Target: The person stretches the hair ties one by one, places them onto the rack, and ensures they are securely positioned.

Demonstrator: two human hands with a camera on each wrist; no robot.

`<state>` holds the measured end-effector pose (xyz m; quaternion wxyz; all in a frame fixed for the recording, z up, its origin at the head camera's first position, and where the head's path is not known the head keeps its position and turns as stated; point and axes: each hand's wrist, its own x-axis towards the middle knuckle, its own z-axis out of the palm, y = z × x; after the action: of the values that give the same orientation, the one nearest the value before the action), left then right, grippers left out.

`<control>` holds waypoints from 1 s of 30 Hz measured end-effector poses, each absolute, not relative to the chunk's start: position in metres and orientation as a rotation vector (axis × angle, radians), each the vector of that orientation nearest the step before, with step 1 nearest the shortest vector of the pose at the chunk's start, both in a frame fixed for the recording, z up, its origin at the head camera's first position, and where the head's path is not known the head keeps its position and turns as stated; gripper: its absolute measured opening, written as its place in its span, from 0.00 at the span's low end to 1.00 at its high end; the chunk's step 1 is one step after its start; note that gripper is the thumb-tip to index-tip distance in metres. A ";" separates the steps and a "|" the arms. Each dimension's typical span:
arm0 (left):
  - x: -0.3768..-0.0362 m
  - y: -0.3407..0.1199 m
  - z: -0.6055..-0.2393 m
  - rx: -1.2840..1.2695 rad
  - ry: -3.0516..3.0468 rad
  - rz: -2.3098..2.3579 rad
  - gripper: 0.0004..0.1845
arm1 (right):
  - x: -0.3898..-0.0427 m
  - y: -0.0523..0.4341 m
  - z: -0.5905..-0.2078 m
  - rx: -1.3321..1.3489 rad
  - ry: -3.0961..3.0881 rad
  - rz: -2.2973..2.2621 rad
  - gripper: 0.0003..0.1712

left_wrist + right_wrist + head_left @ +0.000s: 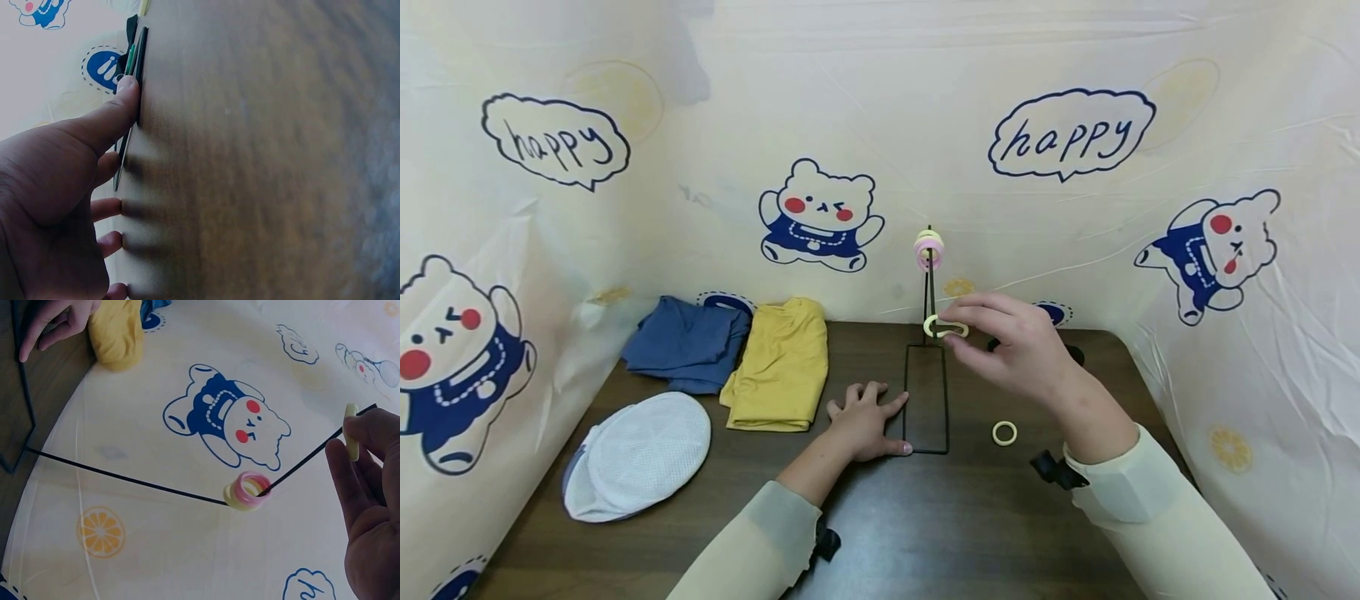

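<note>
Dark wooden worktop (880, 533) carries a black wire stand (927, 400), upright rod at its far end with pink and yellow rings (928, 248) stacked near the top. Left hand (865, 421) lies flat, fingers straight, pressing the stand's base frame. Right hand (1015, 346) pinches a pale yellow ring (943, 327) between thumb and fingers, beside the rod. Judgement: keep base pinned, square the ring's hole to the rod tip before threading. Spare ring (1004, 432) lies near the right wrist.
</note>
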<state>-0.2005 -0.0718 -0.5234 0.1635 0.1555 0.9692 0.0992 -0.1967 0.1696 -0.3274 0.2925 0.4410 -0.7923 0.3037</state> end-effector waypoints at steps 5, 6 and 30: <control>-0.200 -0.072 -0.524 0.447 2.762 0.283 0.51 | -0.204 0.168 -0.329 1.154 -2.126 0.788 0.16; -0.200 -0.072 -0.524 0.444 2.762 0.283 0.51 | -0.206 0.167 -0.329 1.152 -2.131 0.789 0.16; -0.199 -0.073 -0.521 0.450 2.760 0.307 0.51 | -0.261 0.150 -0.341 0.987 -2.274 0.851 0.21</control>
<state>-0.1995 -0.0729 -0.5213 0.1634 0.1578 0.9679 0.1077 -0.2611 0.1498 -0.3414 0.2575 0.3640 -0.8383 0.3138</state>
